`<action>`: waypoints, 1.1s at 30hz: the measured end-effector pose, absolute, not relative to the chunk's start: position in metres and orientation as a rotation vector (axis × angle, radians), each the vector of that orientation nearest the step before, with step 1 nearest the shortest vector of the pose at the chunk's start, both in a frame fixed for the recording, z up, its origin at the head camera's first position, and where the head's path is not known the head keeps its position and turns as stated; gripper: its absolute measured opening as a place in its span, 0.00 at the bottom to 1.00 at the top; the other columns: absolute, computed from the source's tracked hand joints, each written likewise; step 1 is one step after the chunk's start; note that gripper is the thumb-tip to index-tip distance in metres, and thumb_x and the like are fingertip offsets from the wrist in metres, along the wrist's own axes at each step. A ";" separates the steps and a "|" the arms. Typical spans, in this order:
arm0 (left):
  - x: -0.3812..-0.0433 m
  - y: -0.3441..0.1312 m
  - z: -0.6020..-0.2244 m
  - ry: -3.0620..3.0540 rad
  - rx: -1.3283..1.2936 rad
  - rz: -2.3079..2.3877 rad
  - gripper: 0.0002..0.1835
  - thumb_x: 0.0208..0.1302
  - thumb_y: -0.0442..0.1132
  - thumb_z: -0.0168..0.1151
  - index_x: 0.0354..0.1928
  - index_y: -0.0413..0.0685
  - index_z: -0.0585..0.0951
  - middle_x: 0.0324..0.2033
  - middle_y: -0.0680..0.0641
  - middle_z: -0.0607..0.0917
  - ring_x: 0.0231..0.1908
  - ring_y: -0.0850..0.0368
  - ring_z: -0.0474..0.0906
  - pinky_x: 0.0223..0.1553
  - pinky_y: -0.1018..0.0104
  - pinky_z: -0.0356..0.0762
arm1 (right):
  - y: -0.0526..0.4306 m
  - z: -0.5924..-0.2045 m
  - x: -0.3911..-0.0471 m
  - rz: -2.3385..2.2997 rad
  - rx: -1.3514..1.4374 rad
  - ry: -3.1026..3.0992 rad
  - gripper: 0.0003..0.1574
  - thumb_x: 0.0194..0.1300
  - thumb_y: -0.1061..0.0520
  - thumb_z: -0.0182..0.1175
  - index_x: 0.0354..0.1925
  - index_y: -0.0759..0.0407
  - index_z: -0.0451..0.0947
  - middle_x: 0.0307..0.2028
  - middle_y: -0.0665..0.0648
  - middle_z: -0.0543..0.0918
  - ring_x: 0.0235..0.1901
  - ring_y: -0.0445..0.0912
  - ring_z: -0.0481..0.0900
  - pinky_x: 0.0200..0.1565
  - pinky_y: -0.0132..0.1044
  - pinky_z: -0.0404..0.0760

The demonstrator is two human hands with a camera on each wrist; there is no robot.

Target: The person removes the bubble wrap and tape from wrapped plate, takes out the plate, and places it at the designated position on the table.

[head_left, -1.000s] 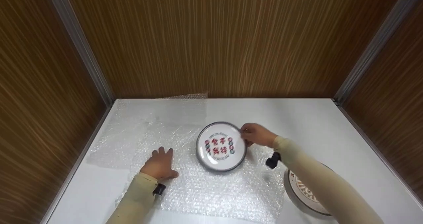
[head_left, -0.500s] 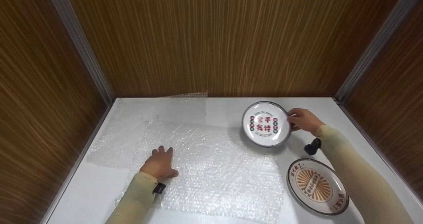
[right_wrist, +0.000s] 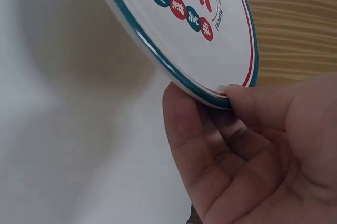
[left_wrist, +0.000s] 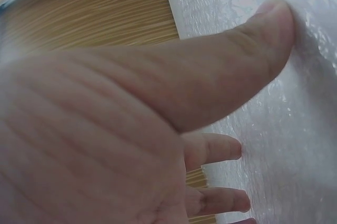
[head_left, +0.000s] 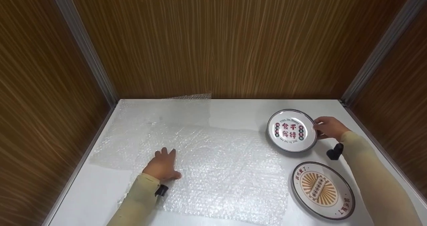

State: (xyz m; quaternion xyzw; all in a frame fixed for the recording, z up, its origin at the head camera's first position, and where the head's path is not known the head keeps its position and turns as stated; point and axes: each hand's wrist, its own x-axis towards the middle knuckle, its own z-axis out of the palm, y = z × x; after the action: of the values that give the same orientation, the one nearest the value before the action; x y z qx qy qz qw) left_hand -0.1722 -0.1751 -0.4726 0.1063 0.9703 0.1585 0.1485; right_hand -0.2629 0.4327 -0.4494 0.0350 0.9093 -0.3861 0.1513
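My right hand (head_left: 329,127) pinches the right rim of a white plate (head_left: 292,130) with red characters in its middle. In the right wrist view the thumb lies on the plate's (right_wrist: 216,61) top face by its green edge, with the fingers beneath. A shadow on the white surface below shows the plate held above it. My left hand (head_left: 162,165) rests with fingers spread on a sheet of bubble wrap (head_left: 230,176). The left wrist view shows its thumb (left_wrist: 247,50) stretched across the clear wrap.
A second plate (head_left: 319,190), with an orange sunburst pattern and a brown rim, lies at the front right of the white table (head_left: 233,114). Wood-grain panels (head_left: 213,42) enclose the table at the back and both sides. The wrap's far edge rises against the back panel.
My right hand has carried the white plate from over the bubble wrap to the right side of the table. The sunburst plate has come out from behind my right arm. My left hand has stayed put.
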 end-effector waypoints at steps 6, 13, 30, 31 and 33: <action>-0.170 -0.175 -0.472 2.788 0.289 0.466 0.52 0.53 0.46 0.81 0.73 0.28 0.64 0.65 0.21 0.66 0.62 0.24 0.65 0.58 0.33 0.75 | 0.443 -0.456 -0.261 -1.100 0.131 2.564 0.25 0.78 0.61 0.50 0.64 0.78 0.65 0.44 0.63 0.82 0.40 0.45 0.81 0.45 0.39 0.87; -0.168 -0.176 -0.473 2.816 0.316 0.472 0.51 0.52 0.46 0.81 0.72 0.27 0.65 0.62 0.22 0.68 0.60 0.25 0.68 0.56 0.34 0.76 | 0.450 -0.461 -0.258 -1.060 0.134 2.546 0.25 0.79 0.60 0.49 0.64 0.78 0.65 0.45 0.63 0.82 0.41 0.46 0.82 0.46 0.40 0.87; -0.174 -0.173 -0.477 2.802 0.326 0.477 0.52 0.52 0.46 0.81 0.72 0.26 0.65 0.63 0.21 0.67 0.62 0.24 0.66 0.58 0.34 0.75 | 0.461 -0.474 -0.255 -0.901 0.246 2.528 0.28 0.72 0.60 0.56 0.59 0.84 0.69 0.38 0.63 0.83 0.38 0.49 0.81 0.41 0.41 0.87; -0.174 -0.172 -0.477 2.805 0.327 0.480 0.51 0.51 0.46 0.81 0.72 0.26 0.65 0.62 0.22 0.68 0.61 0.24 0.66 0.57 0.34 0.76 | 0.461 -0.476 -0.255 -0.896 0.255 2.526 0.28 0.71 0.60 0.57 0.59 0.84 0.69 0.37 0.63 0.83 0.37 0.49 0.81 0.41 0.41 0.87; -0.173 -0.172 -0.478 2.810 0.333 0.485 0.51 0.51 0.46 0.81 0.71 0.26 0.66 0.61 0.22 0.68 0.60 0.25 0.67 0.56 0.34 0.76 | 0.462 -0.480 -0.254 -0.883 0.260 2.528 0.28 0.70 0.61 0.57 0.58 0.85 0.69 0.36 0.62 0.83 0.37 0.49 0.81 0.40 0.40 0.86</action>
State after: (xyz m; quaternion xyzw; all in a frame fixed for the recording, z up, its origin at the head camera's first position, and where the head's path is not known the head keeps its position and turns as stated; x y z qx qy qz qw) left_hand -0.1733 -0.1723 -0.4776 0.1148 0.9698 0.1675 0.1351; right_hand -0.2545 0.4623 -0.4801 0.0941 0.9158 -0.3200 0.2238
